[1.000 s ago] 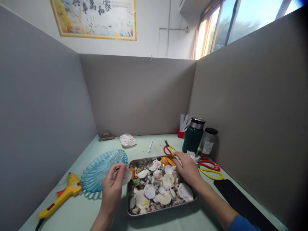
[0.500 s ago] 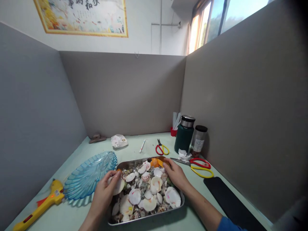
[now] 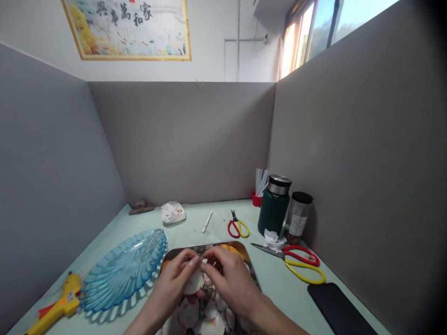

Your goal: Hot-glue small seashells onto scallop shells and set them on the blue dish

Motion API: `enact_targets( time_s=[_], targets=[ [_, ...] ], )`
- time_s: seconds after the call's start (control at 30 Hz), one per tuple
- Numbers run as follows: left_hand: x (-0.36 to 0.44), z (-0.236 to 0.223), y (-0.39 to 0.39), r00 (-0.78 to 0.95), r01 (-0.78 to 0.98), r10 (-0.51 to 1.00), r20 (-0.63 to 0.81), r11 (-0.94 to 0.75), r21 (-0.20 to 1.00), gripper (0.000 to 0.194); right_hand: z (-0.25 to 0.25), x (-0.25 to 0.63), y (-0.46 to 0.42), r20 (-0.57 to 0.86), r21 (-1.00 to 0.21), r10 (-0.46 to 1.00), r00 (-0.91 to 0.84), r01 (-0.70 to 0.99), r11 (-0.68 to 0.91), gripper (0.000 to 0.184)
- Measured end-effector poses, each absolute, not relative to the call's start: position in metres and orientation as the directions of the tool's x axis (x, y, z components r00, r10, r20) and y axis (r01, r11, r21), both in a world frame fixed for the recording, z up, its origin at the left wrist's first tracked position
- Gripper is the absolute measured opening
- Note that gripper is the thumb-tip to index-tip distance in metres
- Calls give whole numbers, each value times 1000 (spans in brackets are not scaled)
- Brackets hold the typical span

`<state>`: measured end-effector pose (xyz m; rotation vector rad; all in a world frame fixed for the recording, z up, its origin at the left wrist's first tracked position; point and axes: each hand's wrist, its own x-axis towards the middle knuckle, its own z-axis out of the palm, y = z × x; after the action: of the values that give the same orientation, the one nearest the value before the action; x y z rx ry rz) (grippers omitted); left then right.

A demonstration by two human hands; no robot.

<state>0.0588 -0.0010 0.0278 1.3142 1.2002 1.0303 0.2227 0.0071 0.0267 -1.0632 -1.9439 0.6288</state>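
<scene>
My left hand (image 3: pixel 173 280) is closed on a pale scallop shell (image 3: pixel 194 284), held above the metal tray (image 3: pixel 254 271). Thumb and fingertips pinched, my right hand (image 3: pixel 234 279) meets the left fingertips over the same tray. Whatever lies between the right fingertips is too small or hidden to make out. Below both hands the tray is full of mixed seashells (image 3: pixel 212 325), mostly white and cream. An orange shell (image 3: pixel 233 250) shows at its far edge. My hands and forearms cover much of the tray.
Left of the tray lies a blue shell-shaped glass dish (image 3: pixel 125 270), with a yellow glue gun (image 3: pixel 66 298) beside it. Small scissors (image 3: pixel 239 228), larger scissors (image 3: pixel 303 266), a green flask (image 3: pixel 274 209), a clear jar (image 3: pixel 298 218) and a black phone-like slab (image 3: pixel 338 309) stand or lie rightward.
My right hand has left the tray's far right corner and come in to meet my left hand. The left hand has moved rightward over the tray with the shell. The view has tilted up.
</scene>
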Motion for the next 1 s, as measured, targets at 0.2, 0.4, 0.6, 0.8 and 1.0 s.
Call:
enact_targets(
  time_s=[0.2, 0.4, 0.6, 0.8, 1.0],
  targets=[
    [56, 12, -2, 76, 30, 997, 8, -10, 999, 35, 21, 201, 16, 298, -856, 924, -241, 361, 370, 9],
    [47, -4, 3, 12, -106, 1000, 5, -3, 994, 40, 21, 186, 28, 216, -932, 946, -241, 237, 274, 2],
    [45, -11, 5, 41, -104, 999, 20, -16, 994, 35, 18, 187, 32, 129, -974, 961, -244, 152, 169, 5],
    [44, -14, 7, 29, -62, 1000, -8, 10, 998, 36, 5, 189, 33, 166, -960, 962, -215, 189, 208, 3],
    [38, -15, 9, 2, 40, 998, -68, 68, 997, 41, 23, 213, 15, 347, -757, 889, -299, 471, 453, 8]
  ],
)
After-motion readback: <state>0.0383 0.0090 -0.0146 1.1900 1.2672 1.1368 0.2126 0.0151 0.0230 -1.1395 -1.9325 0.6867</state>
